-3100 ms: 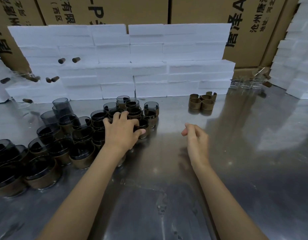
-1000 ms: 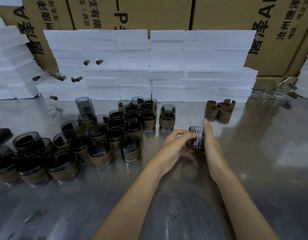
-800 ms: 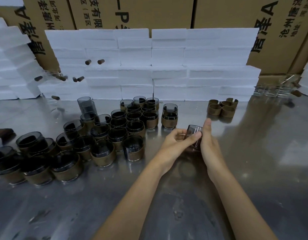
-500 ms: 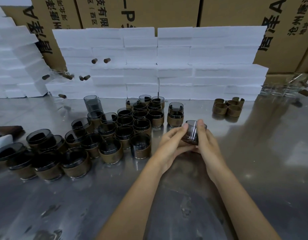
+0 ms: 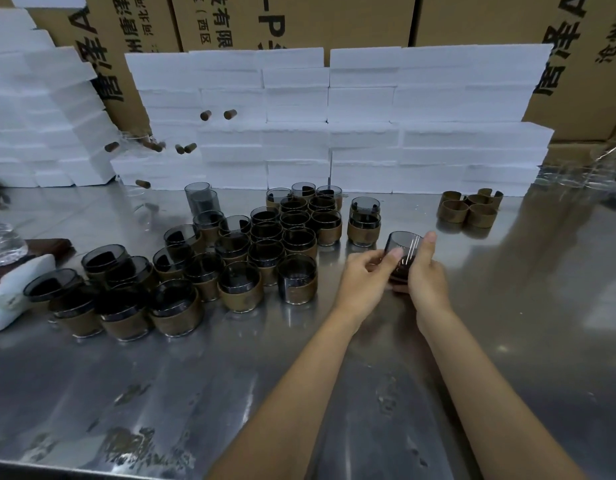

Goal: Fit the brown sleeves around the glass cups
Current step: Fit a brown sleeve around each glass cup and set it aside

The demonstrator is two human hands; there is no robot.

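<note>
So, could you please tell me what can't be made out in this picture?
- Head view: lower half of the held glass cup, hidden by the left hand and right hand; sleeve unseen.
- Clear glasses far right: blurred, cut by the frame edge.
- Crinkled clear thing at the left edge: cut off.

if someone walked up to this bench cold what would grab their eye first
Most likely the two hands at centre right: the left hand and right hand hold a smoked glass cup tilted between them. Next, the big cluster of sleeved cups covering the left half of the steel table. Behind, a wall of white foam blocks, with a few loose brown sleeves at its foot on the right.
</note>
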